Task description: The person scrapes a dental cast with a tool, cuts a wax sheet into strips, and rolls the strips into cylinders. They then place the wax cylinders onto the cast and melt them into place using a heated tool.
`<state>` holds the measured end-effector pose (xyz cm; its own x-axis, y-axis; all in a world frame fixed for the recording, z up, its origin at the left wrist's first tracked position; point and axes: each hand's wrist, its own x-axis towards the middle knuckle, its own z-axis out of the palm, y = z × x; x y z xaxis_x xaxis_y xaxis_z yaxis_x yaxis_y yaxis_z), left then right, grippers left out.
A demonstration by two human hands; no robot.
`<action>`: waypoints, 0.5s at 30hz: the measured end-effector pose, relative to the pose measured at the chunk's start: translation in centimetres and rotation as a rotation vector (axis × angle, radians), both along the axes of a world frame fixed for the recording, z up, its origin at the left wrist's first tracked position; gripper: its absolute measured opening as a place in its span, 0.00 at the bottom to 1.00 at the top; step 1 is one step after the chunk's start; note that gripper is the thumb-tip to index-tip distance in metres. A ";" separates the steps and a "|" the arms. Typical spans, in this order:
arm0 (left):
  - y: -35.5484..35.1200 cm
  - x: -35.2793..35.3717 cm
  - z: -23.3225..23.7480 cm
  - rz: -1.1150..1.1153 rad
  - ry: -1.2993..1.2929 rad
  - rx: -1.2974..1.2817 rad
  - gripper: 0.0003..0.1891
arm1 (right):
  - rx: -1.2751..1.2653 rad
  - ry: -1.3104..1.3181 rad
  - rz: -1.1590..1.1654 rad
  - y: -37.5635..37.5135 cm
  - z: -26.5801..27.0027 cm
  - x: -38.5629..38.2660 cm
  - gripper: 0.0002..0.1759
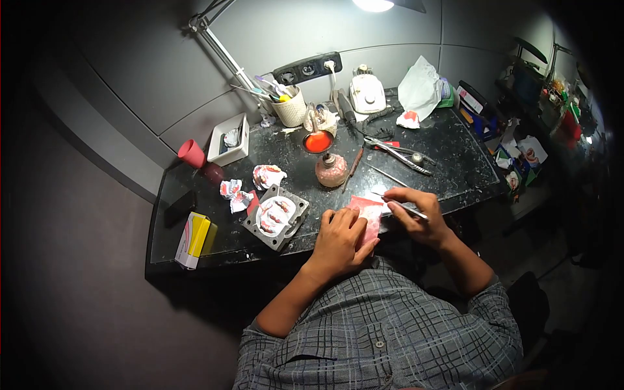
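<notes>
Near the front edge of the black bench, my left hand (341, 239) holds a pink sheet (369, 224) between bent fingers and thumb. My right hand (417, 218) is closed on a thin metal tool (408, 208), whose tip is close to the sheet's upper right edge. Left of my left hand lies a square metal flask (279, 242) with white plaster and reddish pieces inside. Behind the hands stands a round pinkish burner (331, 170), with a small pan of red material (318, 141) just above it.
White-and-red plaster lumps (268, 175) lie behind the flask. A yellow box (194, 240), red cup (191, 154), white tray (229, 140), tool holder (290, 107), pliers (398, 155) and white device (368, 93) stand or lie around. A lamp (374, 5) shines above.
</notes>
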<state>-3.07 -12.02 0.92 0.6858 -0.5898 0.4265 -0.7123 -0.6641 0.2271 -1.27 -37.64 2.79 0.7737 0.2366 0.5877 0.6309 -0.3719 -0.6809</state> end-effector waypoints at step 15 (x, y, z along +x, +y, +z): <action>0.2 0.2 -1.2 -0.037 -0.018 -0.130 0.31 | -0.092 -0.134 0.130 2.7 -2.0 1.6 0.13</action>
<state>-2.90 -11.84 -0.31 0.6559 -0.5537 0.5130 -0.7408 -0.6028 0.2965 0.36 -34.96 0.82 0.6495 0.3874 0.6542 0.7603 -0.3382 -0.5546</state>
